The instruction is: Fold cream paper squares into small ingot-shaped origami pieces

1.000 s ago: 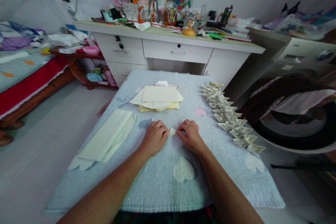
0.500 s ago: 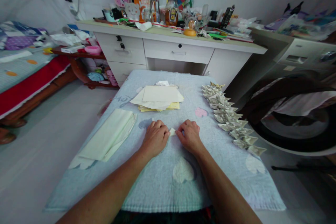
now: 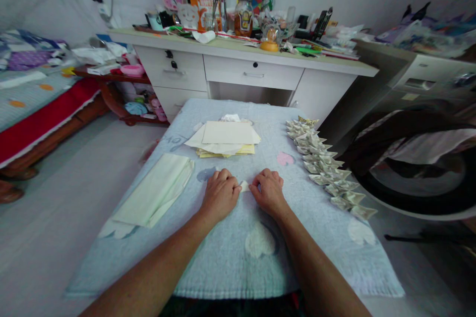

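Between my hands lies a small folded piece of pale paper [image 3: 244, 186], down on the cloth-covered table [image 3: 223, 267]. My left hand [image 3: 222, 191] is closed, its thumb and fingers pinching the paper's left end. At the opposite end, my right hand [image 3: 268, 189] grips it with curled fingers. Most of the paper's edges are hidden under the fingertips. Beyond the hands sits a stack of cream and yellow paper sheets [image 3: 227, 132]. A folded bundle of pale green paper [image 3: 153, 190] rests to the left.
Along the table's right side runs a row of several folded paper pieces with pointed tips [image 3: 327, 171]. A white desk [image 3: 253, 70] crowded with jars and packets stands behind the table. A washing machine [image 3: 416, 79] is at right, a bed [image 3: 40, 104] at left.
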Motion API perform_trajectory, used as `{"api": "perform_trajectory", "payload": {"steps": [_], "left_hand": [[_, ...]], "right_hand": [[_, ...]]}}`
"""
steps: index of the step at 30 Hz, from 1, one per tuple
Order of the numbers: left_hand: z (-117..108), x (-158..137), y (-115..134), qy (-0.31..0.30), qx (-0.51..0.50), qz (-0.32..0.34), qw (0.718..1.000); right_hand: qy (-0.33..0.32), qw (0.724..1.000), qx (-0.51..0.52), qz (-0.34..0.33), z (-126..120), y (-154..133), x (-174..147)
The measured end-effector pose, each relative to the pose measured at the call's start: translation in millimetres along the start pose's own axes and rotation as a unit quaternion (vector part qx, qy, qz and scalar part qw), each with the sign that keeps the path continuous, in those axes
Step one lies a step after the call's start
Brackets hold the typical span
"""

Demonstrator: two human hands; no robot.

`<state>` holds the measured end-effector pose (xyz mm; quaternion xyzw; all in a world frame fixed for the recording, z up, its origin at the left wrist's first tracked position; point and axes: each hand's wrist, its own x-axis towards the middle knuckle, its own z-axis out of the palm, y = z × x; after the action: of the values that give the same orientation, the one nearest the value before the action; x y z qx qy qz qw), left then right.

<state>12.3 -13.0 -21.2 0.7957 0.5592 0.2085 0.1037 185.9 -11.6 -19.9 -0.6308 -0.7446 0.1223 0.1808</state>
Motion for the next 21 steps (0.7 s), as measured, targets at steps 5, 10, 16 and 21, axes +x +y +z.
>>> {"api": "perform_trajectory", "payload": {"steps": [5,10,16,21], "left_hand": [[-1.3,-0.4,2.6,0.001,0.014,-0.01,1.0],[-2.3,-2.3,2.8,0.0,0.027,-0.043,0.999],[-1.9,-2.2,0.5,-0.01,0.01,-0.051,0.999],[-2.9,-1.3,2.9,-0.02,0.014,-0.055,0.998]], "right_hand": [[0.005,1.0,-0.004,-0.003,1.4,-0.3,0.4],[0.001,1.0,-0.014,0.0,-0.4,-1.2,0.1],[-0.006,0.999,-0.035,-0.002,-1.7,-3.1,-0.6],[-0.003,0.998,-0.056,-0.01,-3.7,-9.0,-3.9]]}}
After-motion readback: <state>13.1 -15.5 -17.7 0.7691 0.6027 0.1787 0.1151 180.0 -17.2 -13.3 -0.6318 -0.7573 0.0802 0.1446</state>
